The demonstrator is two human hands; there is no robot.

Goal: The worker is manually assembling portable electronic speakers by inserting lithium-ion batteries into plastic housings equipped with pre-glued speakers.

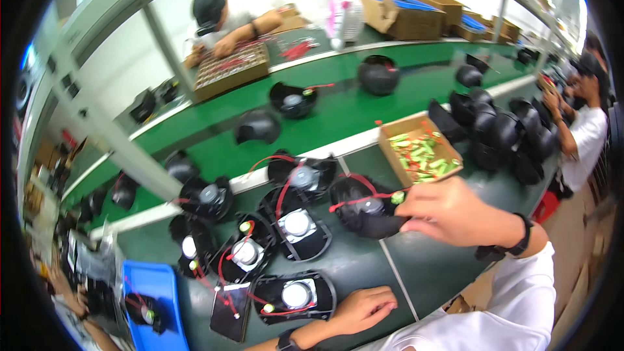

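Note:
My right hand [445,211] pinches at a red wire with a small light-green piece [398,198] on its end. Below the fingertips sits a black rounded shell [364,214] with a round speaker-like part inside. Loosely bent, my left hand [363,310] rests on the dark green table [364,266] with nothing seen in it. Just left of it lies a black shell with a white round speaker [297,295] and red wires. More such shells stand beyond, among them one with a white speaker [298,223] and another [247,251].
A cardboard box [388,149] of green and red pieces stands behind my right hand, with piled black shells [494,130] to its right. A green conveyor [338,107] carries shells. At left are a blue tray [172,299] and a phone [227,322]. Co-workers [585,110] sit nearby.

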